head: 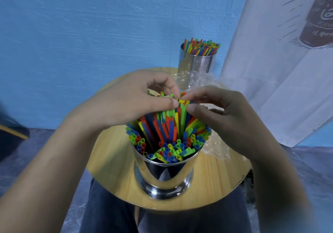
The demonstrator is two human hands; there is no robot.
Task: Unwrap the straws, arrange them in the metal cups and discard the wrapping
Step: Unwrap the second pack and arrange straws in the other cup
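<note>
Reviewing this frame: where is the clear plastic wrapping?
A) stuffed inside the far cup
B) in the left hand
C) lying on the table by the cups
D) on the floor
C: the wrapping lies crumpled on the table, by the far cup and right of the near cup; the left hand and right hand pinch only straws.

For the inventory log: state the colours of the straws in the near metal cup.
The straws are red, blue, green and yellow, mixed; head view.
</note>
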